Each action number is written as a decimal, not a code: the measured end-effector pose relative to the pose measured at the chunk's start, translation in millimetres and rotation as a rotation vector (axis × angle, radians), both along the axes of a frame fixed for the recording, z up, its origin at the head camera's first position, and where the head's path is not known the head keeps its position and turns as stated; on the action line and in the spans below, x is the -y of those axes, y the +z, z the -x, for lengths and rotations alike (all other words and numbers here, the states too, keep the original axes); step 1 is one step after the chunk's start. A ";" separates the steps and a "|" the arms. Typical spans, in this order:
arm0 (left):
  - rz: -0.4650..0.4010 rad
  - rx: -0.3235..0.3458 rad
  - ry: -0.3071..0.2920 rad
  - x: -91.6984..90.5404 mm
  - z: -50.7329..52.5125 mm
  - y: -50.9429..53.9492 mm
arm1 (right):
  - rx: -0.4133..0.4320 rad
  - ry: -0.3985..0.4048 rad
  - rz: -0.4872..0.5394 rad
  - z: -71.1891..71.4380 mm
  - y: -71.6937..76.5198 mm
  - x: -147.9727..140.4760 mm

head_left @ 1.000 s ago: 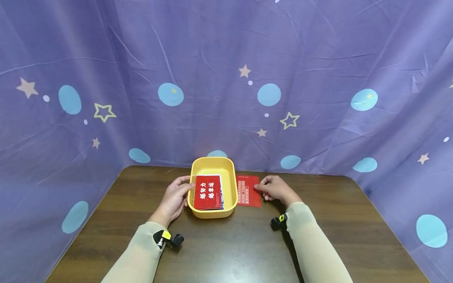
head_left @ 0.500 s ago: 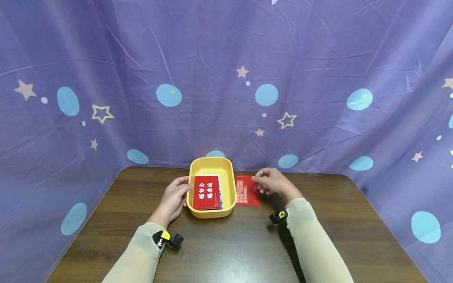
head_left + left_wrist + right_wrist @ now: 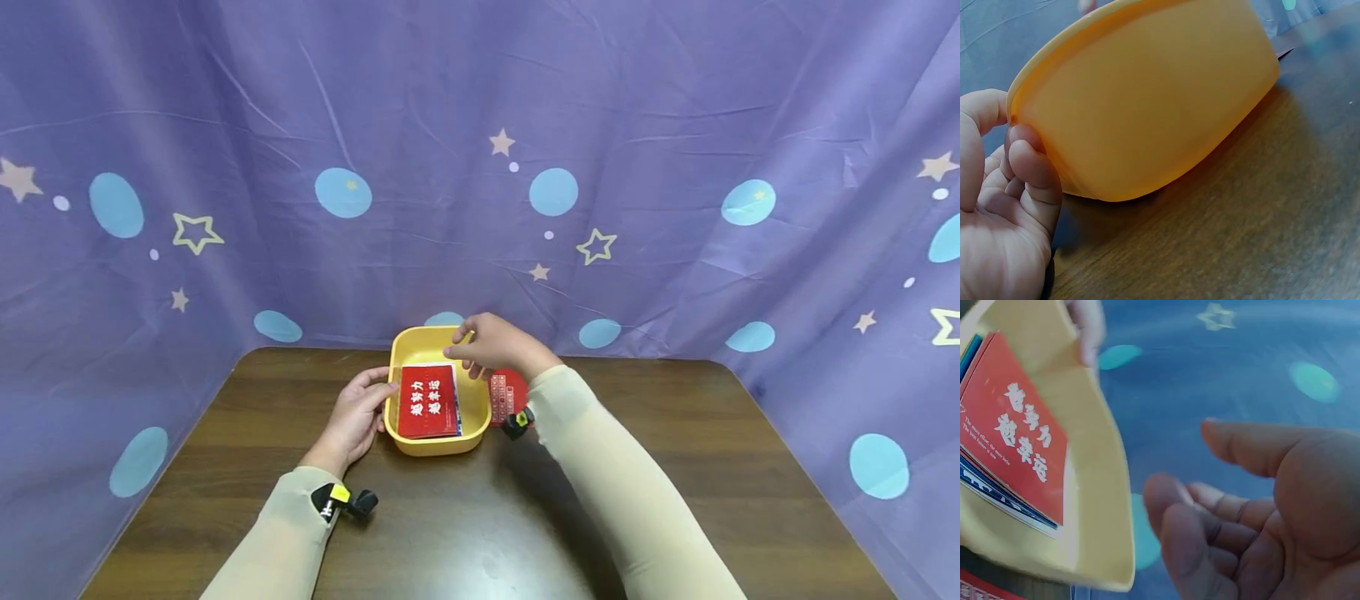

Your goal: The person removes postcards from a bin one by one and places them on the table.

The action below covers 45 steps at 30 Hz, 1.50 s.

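Steering remotely, I pinched the yellow tray (image 3: pixel 438 447) by its nine o'clock rim with my left hand (image 3: pixel 354 415); my empty right hand (image 3: pixel 491 343), fingers relaxed, hung over its one o'clock side. I judged the cards (image 3: pixel 427 423) inside done, the red sheet (image 3: pixel 502 400) outside at three o'clock left. The top card (image 3: pixel 1016 444) read "越努力 越幸运", then "The more effort".
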<state>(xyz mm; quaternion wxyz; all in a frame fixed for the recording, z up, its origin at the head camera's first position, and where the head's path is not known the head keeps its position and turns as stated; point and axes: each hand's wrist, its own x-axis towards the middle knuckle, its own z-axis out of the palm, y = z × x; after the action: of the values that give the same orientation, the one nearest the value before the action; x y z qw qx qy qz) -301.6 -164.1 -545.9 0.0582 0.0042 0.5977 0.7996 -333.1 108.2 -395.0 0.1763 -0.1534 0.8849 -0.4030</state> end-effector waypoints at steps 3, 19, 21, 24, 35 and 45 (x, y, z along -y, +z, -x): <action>-0.002 0.000 -0.001 0.8 1.9 -1.5 | 0.019 0.049 -0.150 9.5 3.4 25.7; -0.003 0.002 -0.017 0.3 2.6 2.5 | 0.119 0.010 -0.540 33.5 -21.9 77.8; -0.003 0.001 -0.015 0.3 2.3 2.9 | 0.080 0.009 -0.593 36.0 -28.7 81.9; -0.007 0.010 -0.014 0.5 2.0 2.2 | 0.012 -0.009 -0.691 54.9 -54.9 88.1; -0.017 -0.004 -0.016 1.3 2.5 1.5 | 0.006 -0.027 -0.688 22.5 -32.5 86.7; -0.015 0.002 -0.014 1.3 3.8 -0.2 | 0.104 -0.057 -0.421 30.4 -32.0 68.0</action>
<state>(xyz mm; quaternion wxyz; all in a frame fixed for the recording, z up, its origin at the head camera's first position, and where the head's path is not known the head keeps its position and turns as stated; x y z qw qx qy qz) -305.4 -165.4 -546.2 0.0646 0.0080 0.5918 0.8035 -363.5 40.2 -427.0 0.2383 -0.0672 0.9432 -0.2215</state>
